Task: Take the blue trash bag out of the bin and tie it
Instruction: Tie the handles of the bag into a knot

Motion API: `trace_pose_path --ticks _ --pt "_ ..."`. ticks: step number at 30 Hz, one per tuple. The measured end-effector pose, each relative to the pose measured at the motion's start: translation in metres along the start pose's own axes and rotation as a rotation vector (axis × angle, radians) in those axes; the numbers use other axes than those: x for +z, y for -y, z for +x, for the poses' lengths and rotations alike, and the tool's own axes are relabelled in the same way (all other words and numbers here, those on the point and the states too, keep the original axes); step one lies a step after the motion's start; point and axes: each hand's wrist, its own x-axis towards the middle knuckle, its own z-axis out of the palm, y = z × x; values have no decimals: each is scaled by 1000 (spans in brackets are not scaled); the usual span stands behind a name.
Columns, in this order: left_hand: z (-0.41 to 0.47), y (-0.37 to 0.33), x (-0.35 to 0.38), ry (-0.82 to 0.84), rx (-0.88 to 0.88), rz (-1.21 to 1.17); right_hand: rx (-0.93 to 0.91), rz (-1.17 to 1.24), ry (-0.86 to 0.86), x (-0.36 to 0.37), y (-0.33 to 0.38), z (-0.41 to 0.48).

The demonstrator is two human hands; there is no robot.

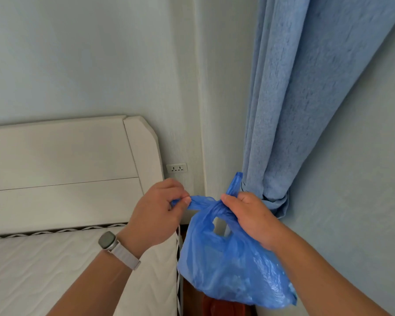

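Now, from the head camera, I see the blue trash bag (233, 265) hanging in the air, out of any bin, beside a bed (55, 258) and a blue curtain (294, 110). My left hand (160, 213) pinches one handle strip, drawn sideways. My right hand (251, 215) clasps the other strip at the bag's gathered neck, probably to cinch a knot.

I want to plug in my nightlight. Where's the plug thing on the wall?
Find the white headboard of the bed. Just past its right edge, low on the pale wall before the blue curtain, sits a small white socket plate. It is the only thing mounted on that wall, with dark pin holes.
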Motion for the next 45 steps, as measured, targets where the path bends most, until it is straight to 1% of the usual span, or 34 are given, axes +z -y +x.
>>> trace_pose_path --ticks 3,6,10,12,14,17,19,22,24,27,30,32,33,37,38,40,42,43,45 --pt "-5 3 -1 175 -38 33 -8 34 -4 4 3 -2" --pt "-10 -6 6 235 -11 -55 -20 53 16 7 5 -6" --pt "-13 -20 19 349 26 -130 -12 146 110 11 10 -11" --pt "-15 -22 23 337 5 -171 -26 156 109 11 10 -10" --pt "-17 -22 25 292 -9 -155 -41 138 47 12 10 -8" --pt "-19 -19 29 247 52 84 -62 5 -154 13 3 -2" --pt "-18 -17 33 209 91 201 -63 -43 -205 15 -4 0" --pt "-16 -17 35 160 114 218 -89 -36 -203 17 -9 1" --pt "-15 -15 35 139 137 213 -127 -77 -186 17 -8 1" --pt "-12 -14 33 133 166 173 -150 -144 -66 14 -6 1" --pt "-7 -11 32 145 160 104 -107 -223 71 10 -1 -3" --pt "-5 -8 33 149 122 57 -76 -238 152 6 -1 -4" --pt "-5 -7 33 157 92 32 -66 -237 167 5 -1 -3" --pt "-2 -4 36 197 -94 -123 -103 -164 172 4 -4 -1" --pt "-1 -3 37 194 -134 -165 -117 -130 148 5 -6 0" --pt "2 -3 39 179 -210 -266 -180 -125 22 9 -11 0" --pt "5 -3 39 156 -305 -413 -344 -195 -147 11 -11 -1" --pt "6 -3 38 143 -353 -473 -441 -227 -203 12 -9 -2" --pt "9 -3 37 119 -429 -569 -571 -282 -239 13 -6 -3"
